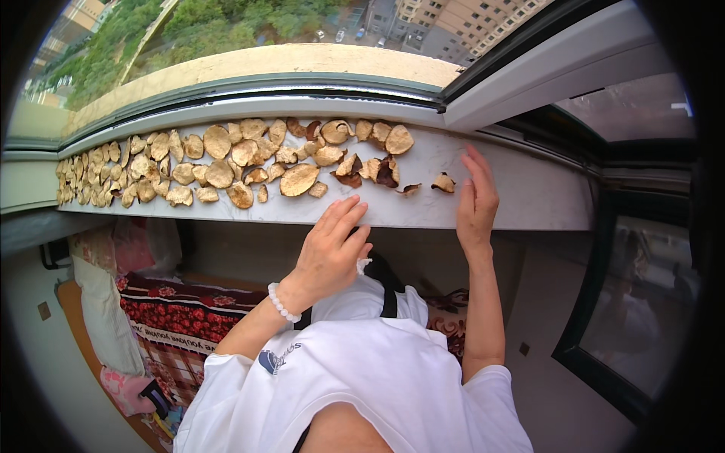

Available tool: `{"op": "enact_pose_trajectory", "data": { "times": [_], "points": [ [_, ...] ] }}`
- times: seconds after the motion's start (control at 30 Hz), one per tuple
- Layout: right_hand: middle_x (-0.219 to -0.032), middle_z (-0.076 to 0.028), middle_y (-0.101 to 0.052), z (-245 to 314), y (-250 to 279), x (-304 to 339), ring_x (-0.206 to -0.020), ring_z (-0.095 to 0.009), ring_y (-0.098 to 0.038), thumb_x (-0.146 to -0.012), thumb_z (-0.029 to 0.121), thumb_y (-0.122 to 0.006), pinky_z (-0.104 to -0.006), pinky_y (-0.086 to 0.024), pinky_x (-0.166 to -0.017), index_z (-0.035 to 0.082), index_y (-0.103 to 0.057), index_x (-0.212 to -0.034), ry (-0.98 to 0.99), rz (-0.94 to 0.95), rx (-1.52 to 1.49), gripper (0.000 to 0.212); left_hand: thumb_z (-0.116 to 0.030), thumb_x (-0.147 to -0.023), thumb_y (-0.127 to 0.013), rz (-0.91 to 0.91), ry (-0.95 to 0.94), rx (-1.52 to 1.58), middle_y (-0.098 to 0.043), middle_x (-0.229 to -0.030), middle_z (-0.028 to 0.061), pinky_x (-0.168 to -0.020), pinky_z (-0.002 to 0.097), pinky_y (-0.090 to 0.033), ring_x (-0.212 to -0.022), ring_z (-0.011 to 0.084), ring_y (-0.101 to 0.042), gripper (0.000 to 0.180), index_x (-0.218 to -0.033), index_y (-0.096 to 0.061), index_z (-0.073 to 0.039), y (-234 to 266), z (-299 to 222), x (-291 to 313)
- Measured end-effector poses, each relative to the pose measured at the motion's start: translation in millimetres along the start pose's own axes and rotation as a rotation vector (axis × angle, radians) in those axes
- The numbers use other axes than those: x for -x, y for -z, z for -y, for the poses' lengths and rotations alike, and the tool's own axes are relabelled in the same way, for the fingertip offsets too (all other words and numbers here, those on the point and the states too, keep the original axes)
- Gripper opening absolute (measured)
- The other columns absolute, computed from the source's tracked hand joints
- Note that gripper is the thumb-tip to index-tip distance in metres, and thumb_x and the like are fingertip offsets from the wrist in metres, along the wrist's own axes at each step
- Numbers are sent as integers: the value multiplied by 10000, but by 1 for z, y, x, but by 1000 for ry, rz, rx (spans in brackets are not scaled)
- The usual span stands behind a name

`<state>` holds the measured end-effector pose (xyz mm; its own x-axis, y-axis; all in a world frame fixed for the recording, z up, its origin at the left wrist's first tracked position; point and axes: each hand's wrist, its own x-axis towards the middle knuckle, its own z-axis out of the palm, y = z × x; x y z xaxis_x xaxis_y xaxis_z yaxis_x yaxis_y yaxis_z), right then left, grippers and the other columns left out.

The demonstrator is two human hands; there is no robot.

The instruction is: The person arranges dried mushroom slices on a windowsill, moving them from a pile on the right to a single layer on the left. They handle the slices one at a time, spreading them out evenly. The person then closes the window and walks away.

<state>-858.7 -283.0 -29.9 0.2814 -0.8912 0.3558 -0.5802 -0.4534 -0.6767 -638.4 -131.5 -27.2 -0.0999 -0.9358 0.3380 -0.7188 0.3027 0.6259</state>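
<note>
Dried pale tan slices [219,174], some with brown skin at the edges, cover the left and middle of a white marbled windowsill [529,189]. My left hand [328,245] is at the sill's near edge, just below the slices, its fingers stretched out and angled to the right. A small white thing [363,266] shows by its thumb side; I cannot tell what it is. At the right end, my right hand [477,200] is upright over the sill with fingers extended. Beside it lies one lone curled slice [443,183], apart from the fingers. Neither hand grips a slice.
The window track [257,102] runs along the sill's far side, with a stone ledge [302,62] outside. An opened dark-framed window sash [604,302] stands at the right. Below left is a bed with a red patterned blanket [181,302].
</note>
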Motion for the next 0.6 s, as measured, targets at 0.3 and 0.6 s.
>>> {"op": "enact_pose_trajectory", "data": {
  "times": [0.3, 0.6],
  "points": [
    [-944, -141, -610, 29, -1, 15, -900, -345, -612, -813, 1, -718, -430, -517, -780, 12, -668, -1033, 70, 52, 255, 226, -38, -759, -766, -12, -19, 5, -584, -1310, 225, -1088, 541, -438, -1314, 430, -509, 274, -996, -653, 43, 1, -2, -2],
    [-995, -168, -663, 23, -28, -14, -805, -305, -663, -883, 51, -701, -409, -532, -739, -21, -648, -1158, -324, 103, -168, 289, -43, -761, -765, -14, 1, -18, -580, -1322, 224, -1098, 541, -428, -1321, 421, -507, 279, -1002, -655, 41, 2, -4, 1]
  ]
}}
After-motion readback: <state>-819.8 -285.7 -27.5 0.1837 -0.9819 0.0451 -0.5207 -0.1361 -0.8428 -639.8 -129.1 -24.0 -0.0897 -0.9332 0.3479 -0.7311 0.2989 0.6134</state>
